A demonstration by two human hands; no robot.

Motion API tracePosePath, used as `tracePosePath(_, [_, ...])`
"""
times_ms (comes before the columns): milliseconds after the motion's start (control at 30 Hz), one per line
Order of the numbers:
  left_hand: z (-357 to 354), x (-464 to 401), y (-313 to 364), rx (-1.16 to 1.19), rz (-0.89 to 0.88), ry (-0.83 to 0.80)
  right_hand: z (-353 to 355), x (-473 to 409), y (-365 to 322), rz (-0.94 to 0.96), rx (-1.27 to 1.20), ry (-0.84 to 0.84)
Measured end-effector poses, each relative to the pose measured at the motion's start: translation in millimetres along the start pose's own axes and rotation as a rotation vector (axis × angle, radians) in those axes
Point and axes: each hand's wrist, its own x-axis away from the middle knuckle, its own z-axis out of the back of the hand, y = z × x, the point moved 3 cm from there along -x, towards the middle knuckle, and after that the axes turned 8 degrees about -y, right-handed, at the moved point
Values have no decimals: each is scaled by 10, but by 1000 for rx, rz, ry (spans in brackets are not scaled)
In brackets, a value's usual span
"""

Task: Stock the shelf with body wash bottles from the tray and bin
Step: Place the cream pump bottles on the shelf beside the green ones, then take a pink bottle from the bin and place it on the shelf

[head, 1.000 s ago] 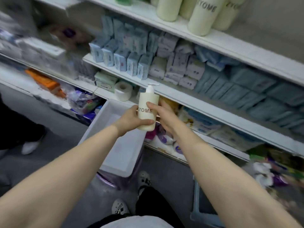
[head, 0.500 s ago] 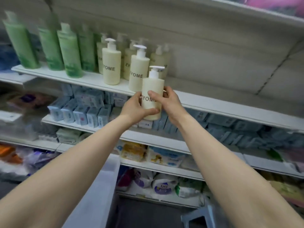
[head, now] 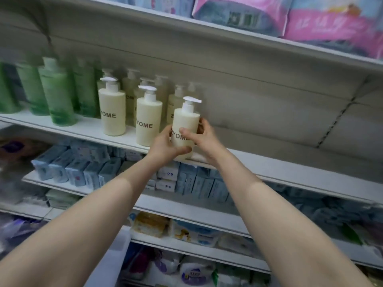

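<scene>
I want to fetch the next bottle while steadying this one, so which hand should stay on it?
Probably the left hand: it cups the cream bottle low, near its base at the shelf edge. The right hand sits higher, so it frees more easily.
</scene>
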Motion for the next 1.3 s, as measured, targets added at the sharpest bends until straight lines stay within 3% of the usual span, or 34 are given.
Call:
tracePosePath(333, [-61,-57,-57,-89,-24,25,72,-111,209,4,-10,-29])
tracePosePath(667, [-35,220,-66,-259,-71,90,6,230,318,-74,151,156])
tracePosePath(800, [-42,443,-72,-207,-36,148,-53,518,283,-98,177,237])
tracePosePath(1033, [-367,766,33,-136,-128,12,-42,1200,333,-127,181,295])
tracePosePath(1300, [-1257,1146,216,-128,-143,-240,482,2152,618,-285,151,472])
